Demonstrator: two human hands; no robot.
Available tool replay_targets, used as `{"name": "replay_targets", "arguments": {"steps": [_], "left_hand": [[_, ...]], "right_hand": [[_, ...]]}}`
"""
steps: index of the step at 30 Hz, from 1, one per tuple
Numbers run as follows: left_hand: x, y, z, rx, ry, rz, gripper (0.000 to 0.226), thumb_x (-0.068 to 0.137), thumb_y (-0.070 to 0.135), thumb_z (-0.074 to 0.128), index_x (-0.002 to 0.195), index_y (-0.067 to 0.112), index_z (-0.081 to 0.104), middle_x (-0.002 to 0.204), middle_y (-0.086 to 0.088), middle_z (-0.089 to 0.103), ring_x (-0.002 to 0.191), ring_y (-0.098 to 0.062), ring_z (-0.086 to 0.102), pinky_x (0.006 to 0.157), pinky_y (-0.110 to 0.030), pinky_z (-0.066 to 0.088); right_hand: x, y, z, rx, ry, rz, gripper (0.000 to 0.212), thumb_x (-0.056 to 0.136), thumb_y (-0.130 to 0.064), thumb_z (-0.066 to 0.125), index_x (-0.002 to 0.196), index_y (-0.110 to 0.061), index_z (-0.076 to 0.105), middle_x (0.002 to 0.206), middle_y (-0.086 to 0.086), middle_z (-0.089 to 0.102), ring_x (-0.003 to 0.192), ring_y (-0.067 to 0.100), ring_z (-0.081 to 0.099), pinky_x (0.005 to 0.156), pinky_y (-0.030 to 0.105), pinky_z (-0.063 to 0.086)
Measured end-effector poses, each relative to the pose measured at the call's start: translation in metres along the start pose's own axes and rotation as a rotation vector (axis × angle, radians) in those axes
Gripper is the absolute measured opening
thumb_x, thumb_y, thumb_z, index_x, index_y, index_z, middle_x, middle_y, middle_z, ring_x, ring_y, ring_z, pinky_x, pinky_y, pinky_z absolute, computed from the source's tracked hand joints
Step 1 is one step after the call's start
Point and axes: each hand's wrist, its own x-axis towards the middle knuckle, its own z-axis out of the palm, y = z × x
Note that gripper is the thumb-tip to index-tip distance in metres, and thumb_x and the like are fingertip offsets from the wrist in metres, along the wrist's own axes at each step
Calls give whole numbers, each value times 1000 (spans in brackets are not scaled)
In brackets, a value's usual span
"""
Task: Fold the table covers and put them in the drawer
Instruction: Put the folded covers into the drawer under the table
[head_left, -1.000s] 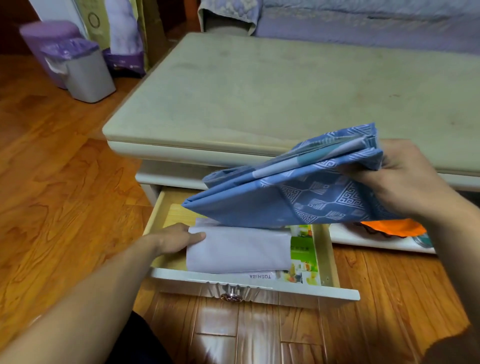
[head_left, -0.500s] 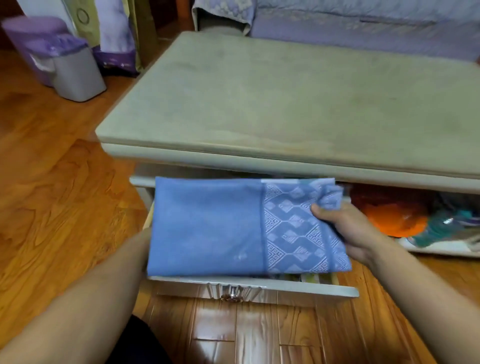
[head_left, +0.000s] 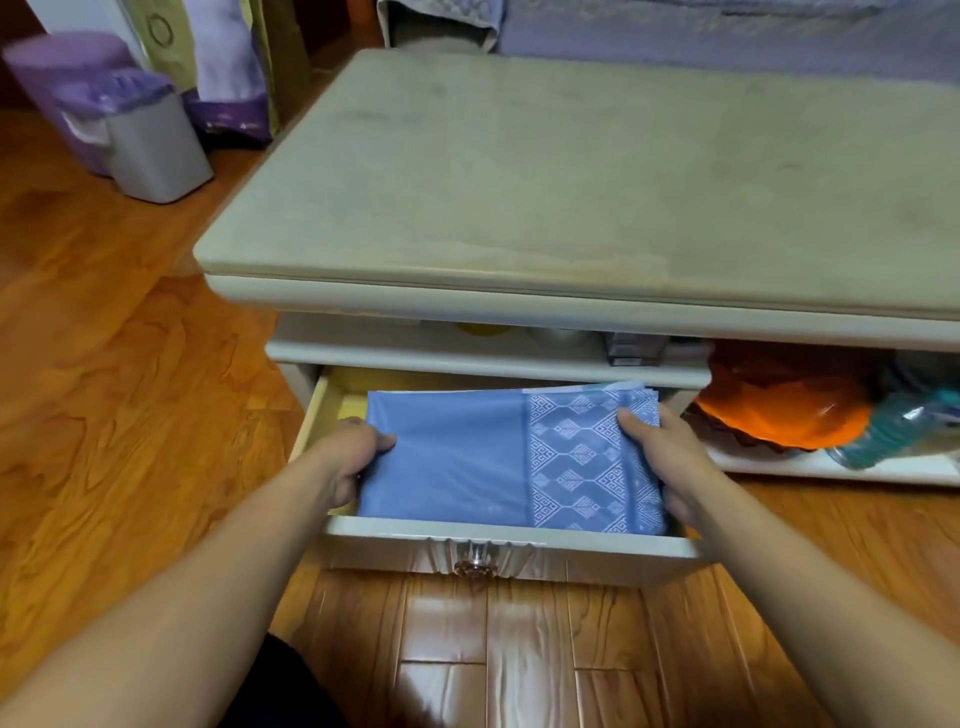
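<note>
Item: folded blue table cover (head_left: 457, 457), patterned band at 3 o'clock, lying in the open drawer (head_left: 498, 545) under the table (head_left: 571, 182). Your left hand (head_left: 348, 457) grasps its 9 o'clock edge; your right hand (head_left: 670, 457) grasps its 3 o'clock edge, thumbs on top.

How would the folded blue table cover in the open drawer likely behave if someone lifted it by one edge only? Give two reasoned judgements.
The blue table cover is probably floppy: it is thin layered cloth, and both hands, left and right, grip opposite ends. It would likely unfold, since loose layer edges show at its far corner. It looks light for its size.
</note>
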Motion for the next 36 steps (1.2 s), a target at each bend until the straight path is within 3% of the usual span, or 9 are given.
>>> {"name": "replay_targets", "arguments": {"steps": [4,7,10,12,15,18,21,26,36], "left_hand": [[5,-1,7,28,157,56,27,98,4,57,123,3,49,119,-22,63,101,-38,65,83,-48,55],[6,-1,17,240,258,98,30,98,14,52,126,8,45,118,-14,58,102,-35,58,77,-40,49],[13,2,21,350,271,96,37,97,16,50,132,7,42,122,-15,57,104,-36,56,80,-39,48],[13,2,22,466,304,115,42,94,16,53,134,9,41,131,-18,54,114,-39,54,94,-44,49],[3,0,26,1004,542,451,65,89,25,62,148,18,36,146,-21,38,131,-43,39,108,-51,38],[-20,0,48,1286,297,832,71,88,60,44,154,34,39,160,-17,30,144,-42,26,119,-53,26],[-21,-21,68,1446,-78,642,95,68,90,-5,156,54,-4,170,1,-15,155,-31,-17,123,-55,-8],[-13,-47,77,1561,-132,492,85,65,89,-22,140,53,-38,152,8,-43,148,-30,-36,119,-60,-18],[-29,-37,78,1584,-102,407,71,82,82,-6,141,54,-34,162,6,-35,149,-27,-34,120,-58,-17]], "right_hand": [[-6,4,5,-220,181,-9,30,95,-27,68,117,-13,53,108,16,72,94,36,71,83,49,59],[-3,7,7,-937,538,-633,21,92,-21,58,110,-10,54,110,16,57,95,38,56,79,45,48],[3,8,25,-1396,29,-1275,24,89,-28,51,100,-10,62,103,13,56,94,36,54,82,47,49],[21,16,29,-1618,-268,-1175,46,95,-48,45,126,-18,59,131,7,53,124,30,47,107,46,40],[39,34,26,-1675,-359,-918,73,95,-66,32,154,-24,34,157,4,36,144,26,30,120,47,24],[44,45,20,-1644,-411,-765,84,91,-78,21,159,-29,17,163,0,23,146,24,22,118,46,21],[40,53,14,-1674,-485,-780,89,86,-83,3,159,-33,5,164,-2,17,144,24,22,114,49,24],[39,73,8,-1643,-509,-803,85,90,-80,8,160,-32,6,166,1,17,150,27,16,121,48,16],[24,54,13,-1648,-545,-739,93,86,-83,3,161,-29,9,167,5,16,153,28,9,123,46,4]]}}
